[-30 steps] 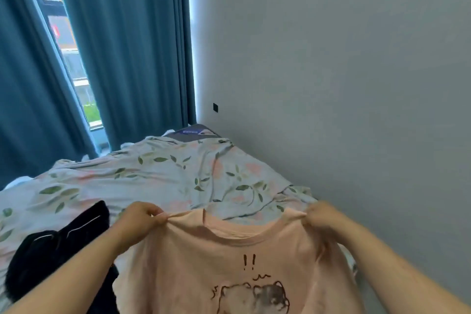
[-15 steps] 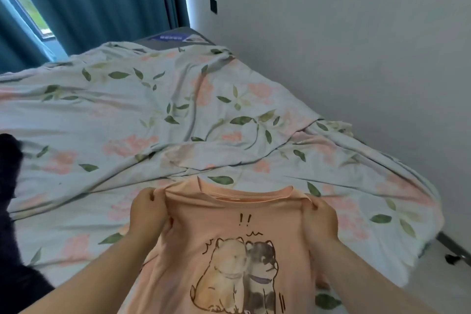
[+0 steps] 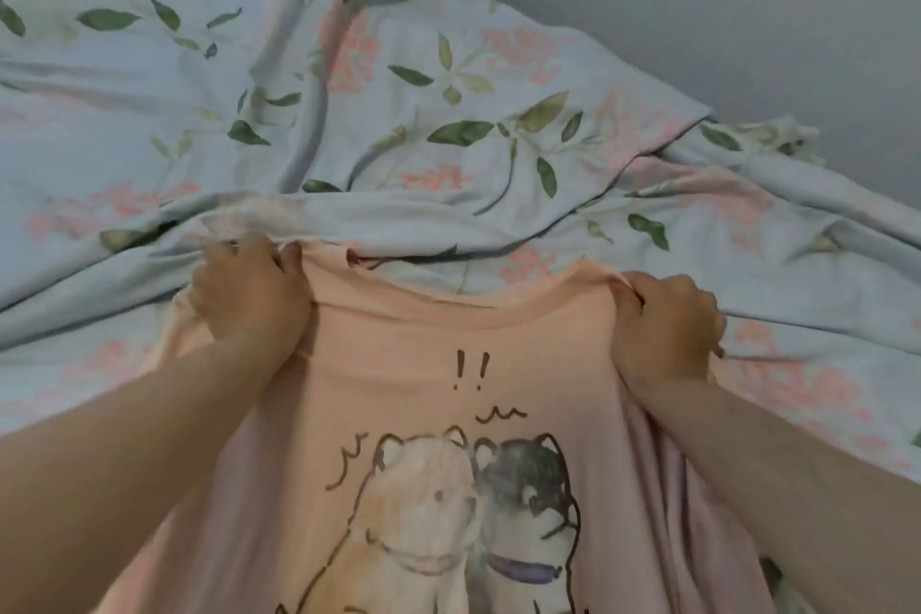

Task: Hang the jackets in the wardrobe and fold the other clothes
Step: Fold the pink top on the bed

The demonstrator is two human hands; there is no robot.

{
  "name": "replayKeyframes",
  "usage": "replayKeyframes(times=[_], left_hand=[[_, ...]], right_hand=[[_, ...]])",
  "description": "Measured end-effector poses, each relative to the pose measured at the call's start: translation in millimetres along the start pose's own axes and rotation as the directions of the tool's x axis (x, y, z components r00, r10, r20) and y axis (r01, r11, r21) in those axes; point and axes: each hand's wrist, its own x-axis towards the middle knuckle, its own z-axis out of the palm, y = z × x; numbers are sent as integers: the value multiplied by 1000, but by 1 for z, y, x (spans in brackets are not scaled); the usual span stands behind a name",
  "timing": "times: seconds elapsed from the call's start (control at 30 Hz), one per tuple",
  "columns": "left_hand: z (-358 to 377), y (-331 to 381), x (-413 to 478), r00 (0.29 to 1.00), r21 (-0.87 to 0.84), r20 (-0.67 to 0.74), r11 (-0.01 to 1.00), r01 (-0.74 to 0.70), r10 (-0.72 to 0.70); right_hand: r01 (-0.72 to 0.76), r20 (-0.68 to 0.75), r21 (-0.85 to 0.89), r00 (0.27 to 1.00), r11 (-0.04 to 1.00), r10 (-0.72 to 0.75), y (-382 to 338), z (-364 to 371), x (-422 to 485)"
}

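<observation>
The left hand (image 3: 249,299) and right hand (image 3: 665,327) each grip a shoulder of the pink T-shirt (image 3: 418,364), fingers curled into bunched fabric. The shirt is spread print side up over the flowered duvet (image 3: 398,90) on the bed. Its lower part runs off the bottom edge, cutting off the two cartoon dogs (image 3: 473,514). Both sleeves are hidden behind the forearms.

The pink T-shirt (image 3: 413,349) is soft matt cloth, the floral bedsheet (image 3: 349,115) crumpled matt cotton-like cloth, the wall (image 3: 697,5) smooth matt.
</observation>
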Motion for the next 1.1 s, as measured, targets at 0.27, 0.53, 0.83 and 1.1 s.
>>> replayKeyframes(times=[0.27, 0.53, 0.83, 1.1], left_hand=[[47, 25, 55, 991, 69, -132, 998, -3, 12], [39, 23, 48, 994, -76, -104, 997, 18, -26], [-2, 114, -103, 745, -449, 111, 702, -553, 658], [34, 197, -181, 581, -297, 238, 628, -720, 778]], right_hand=[[102, -58, -85, 993, 991, -107, -9, 49, 75], [12, 185, 163, 982, 987, -43, -12, 27, 78], [-504, 252, 256, 859, 825, 446, 99, -87, -41], [-754, 649, 483, 650, 446, 395, 83, -74, -54]])
